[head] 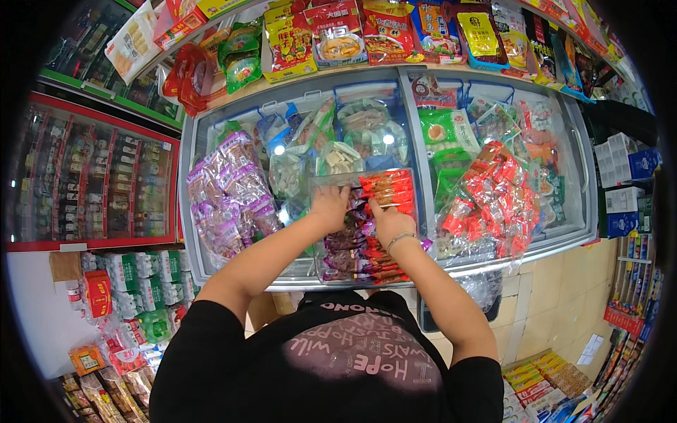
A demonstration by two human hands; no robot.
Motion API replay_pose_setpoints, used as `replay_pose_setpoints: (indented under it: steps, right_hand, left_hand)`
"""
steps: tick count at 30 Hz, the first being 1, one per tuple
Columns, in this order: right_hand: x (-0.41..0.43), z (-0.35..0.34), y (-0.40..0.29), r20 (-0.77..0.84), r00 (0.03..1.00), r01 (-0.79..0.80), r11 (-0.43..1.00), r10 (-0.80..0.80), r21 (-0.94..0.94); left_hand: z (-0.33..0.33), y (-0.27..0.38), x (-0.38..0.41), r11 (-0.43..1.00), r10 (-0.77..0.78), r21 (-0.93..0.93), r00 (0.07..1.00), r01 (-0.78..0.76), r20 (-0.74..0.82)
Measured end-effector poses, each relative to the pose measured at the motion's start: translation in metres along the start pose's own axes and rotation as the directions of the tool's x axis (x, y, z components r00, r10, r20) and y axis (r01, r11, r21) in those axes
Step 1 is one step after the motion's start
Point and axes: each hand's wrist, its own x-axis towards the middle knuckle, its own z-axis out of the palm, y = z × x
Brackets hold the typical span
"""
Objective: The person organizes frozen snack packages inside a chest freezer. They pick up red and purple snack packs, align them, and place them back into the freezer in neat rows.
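Observation:
A clear plastic tray [319,254] lies on the glass lid of a chest freezer, holding rows of small packets, purple-wrapped [338,259] on the left and red-wrapped [389,190] on the right. My left hand [330,208] rests over the tray's left side, its fingertips by the purple packets; what lies under the palm is hidden. My right hand [390,224] is over the red packets, index finger extended towards the tray's middle. A large clear bag of purple packets [232,190] lies to the left, and one of red packets [494,198] to the right.
The chest freezer [582,211] holds bagged frozen food beneath its lids. Seasoning packets [389,31] stand on a shelf along its far side. A red-framed drinks cooler [172,185] is at left, above wrapped bottle packs [151,280]. Boxes [621,201] are stacked at right.

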Motion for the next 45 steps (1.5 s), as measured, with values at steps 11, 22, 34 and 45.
replay_pose_setpoints:
  steps: [11,22,34,45]
  right_hand:
    - [-0.002,-0.002,0.001,0.037,0.998,0.042,0.999,-0.041,-0.026]
    - [-0.005,-0.009,0.001,0.050,0.997,0.054,0.998,-0.053,-0.031]
    - [-0.004,-0.006,0.000,0.063,0.997,0.045,0.998,-0.042,-0.048]
    - [-0.006,-0.014,0.008,0.057,0.994,0.093,0.995,-0.091,-0.035]
  left_hand:
    - [0.045,-0.013,0.011,0.987,0.090,0.144,0.992,-0.077,-0.086]
    - [0.039,-0.014,0.014,0.994,-0.102,0.047,0.989,0.097,0.106]
    - [0.025,0.014,-0.022,0.989,0.001,-0.148,0.999,-0.008,-0.044]
    - [0.015,0.004,-0.038,0.995,0.007,-0.096,0.973,-0.030,-0.229]
